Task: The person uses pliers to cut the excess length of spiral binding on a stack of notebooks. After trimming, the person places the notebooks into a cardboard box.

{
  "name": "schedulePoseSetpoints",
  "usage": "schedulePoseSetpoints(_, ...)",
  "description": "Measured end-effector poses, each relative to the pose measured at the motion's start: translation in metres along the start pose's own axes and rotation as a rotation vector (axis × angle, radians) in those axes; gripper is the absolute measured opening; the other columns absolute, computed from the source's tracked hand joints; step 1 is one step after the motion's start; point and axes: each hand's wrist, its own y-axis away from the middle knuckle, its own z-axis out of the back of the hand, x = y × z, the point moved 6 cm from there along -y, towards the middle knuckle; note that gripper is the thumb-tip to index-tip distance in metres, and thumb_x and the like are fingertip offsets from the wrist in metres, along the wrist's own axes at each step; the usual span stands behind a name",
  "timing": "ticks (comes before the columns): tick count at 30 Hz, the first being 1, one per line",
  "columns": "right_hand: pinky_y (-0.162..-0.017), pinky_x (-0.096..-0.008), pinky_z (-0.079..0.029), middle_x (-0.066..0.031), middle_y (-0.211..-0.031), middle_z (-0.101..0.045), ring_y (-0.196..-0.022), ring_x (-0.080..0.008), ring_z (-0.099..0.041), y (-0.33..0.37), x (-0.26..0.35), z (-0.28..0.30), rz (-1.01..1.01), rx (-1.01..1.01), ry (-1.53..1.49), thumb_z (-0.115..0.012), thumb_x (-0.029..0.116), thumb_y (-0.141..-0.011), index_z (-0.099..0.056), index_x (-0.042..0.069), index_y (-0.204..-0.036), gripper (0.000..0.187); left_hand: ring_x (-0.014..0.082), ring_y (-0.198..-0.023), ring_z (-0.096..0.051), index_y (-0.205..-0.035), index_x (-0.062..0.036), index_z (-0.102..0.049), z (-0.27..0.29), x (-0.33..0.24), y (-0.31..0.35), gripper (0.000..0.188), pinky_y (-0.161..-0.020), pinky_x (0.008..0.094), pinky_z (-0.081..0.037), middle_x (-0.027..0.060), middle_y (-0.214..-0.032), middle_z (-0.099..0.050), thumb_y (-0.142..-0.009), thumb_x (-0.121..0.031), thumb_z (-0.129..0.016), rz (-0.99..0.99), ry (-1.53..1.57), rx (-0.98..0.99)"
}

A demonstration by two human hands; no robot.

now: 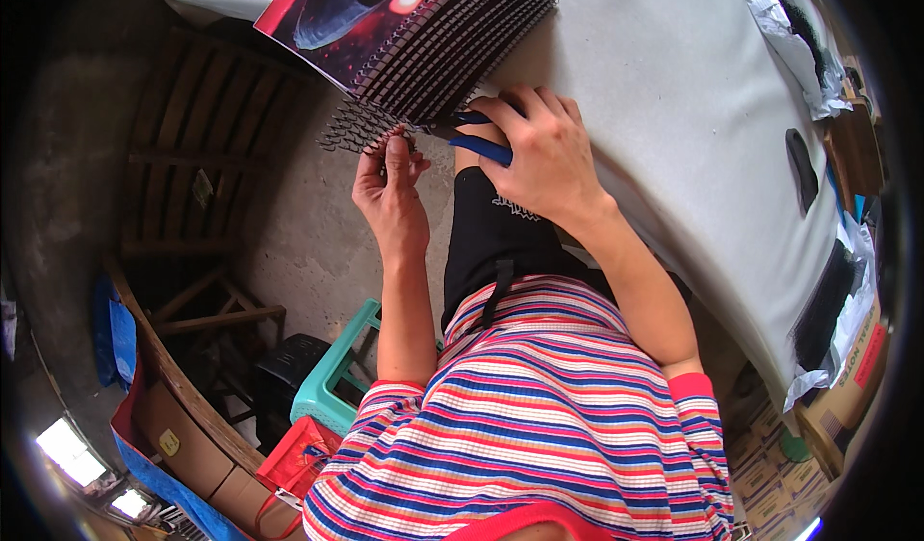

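A stack of spiral-bound notebooks (332,26) with red and dark covers lies at the table's near left edge. Black coil binding runs along their edges, and loose coil ends (356,127) stick out past the near corner. My left hand (393,185) pinches the coil ends between thumb and fingers. In my right hand (544,151) is a pair of pliers with blue handles (481,146), held with the handles spread apart. The pliers' dark jaws point left toward the coil ends by my left fingers; whether they touch a coil, I cannot tell.
A pale cloth-covered table (664,89) fills the right. Bundles of black coils in white wrapping (828,310) and a dark curved piece (801,170) lie at its far right. A teal plastic stool (327,387), a red bag (298,459) and a wooden bench (192,146) stand left.
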Motion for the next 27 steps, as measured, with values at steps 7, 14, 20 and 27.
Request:
schedulePoseSetpoints(7,-0.079,-0.0404,-0.047,-0.0125,-0.094,-0.059,-0.089,-0.0296,-0.058,-0.002,-0.003,-0.008,-0.082,0.107,-0.093,-0.070,0.019,-0.066,-0.064,0.014,-0.101,0.036,0.0089,-0.074,-0.056,-0.100,-0.0005,-0.062,-0.002,-0.007,0.001,0.020,-0.065,0.0253,-0.051,0.0033,-0.086,-0.060,-0.089,-0.017,-0.062,-0.065,-0.115,-0.014)
schedulePoseSetpoints(14,-0.078,-0.0394,-0.047,-0.0110,-0.091,-0.059,-0.086,-0.0272,-0.059,0.009,-0.001,-0.017,-0.152,0.224,0.008,-0.069,0.020,-0.069,-0.065,0.015,-0.099,0.031,0.0078,-0.074,-0.056,-0.111,-0.0011,-0.057,-0.001,-0.017,0.010,0.026,-0.067,0.0236,-0.050,0.0021,-0.087,-0.059,-0.089,-0.014,-0.060,-0.092,-0.217,-0.007)
schedulePoseSetpoints(20,-0.091,-0.0385,-0.037,-0.0058,-0.096,-0.058,-0.097,-0.0229,-0.054,0.005,0.008,0.011,0.010,-0.098,0.097,-0.073,0.019,-0.063,-0.064,0.015,-0.099,0.037,0.0063,-0.075,-0.055,-0.116,-0.0027,-0.054,0.005,-0.024,0.012,0.030,-0.068,0.0226,-0.049,0.0010,-0.088,-0.058,-0.090,-0.015,-0.059,-0.044,-0.212,0.074)
schedulePoseSetpoints(27,-0.090,-0.0379,-0.037,-0.0062,-0.096,-0.057,-0.096,-0.0233,-0.054,-0.005,0.008,0.000,-0.018,-0.032,0.046,-0.073,0.018,-0.062,-0.064,0.013,-0.099,0.039,0.0085,-0.070,-0.056,-0.108,0.0000,-0.058,0.001,-0.024,0.005,0.025,-0.066,0.0258,-0.052,0.0027,-0.086,-0.058,-0.090,-0.017,-0.060,-0.071,-0.196,0.030)
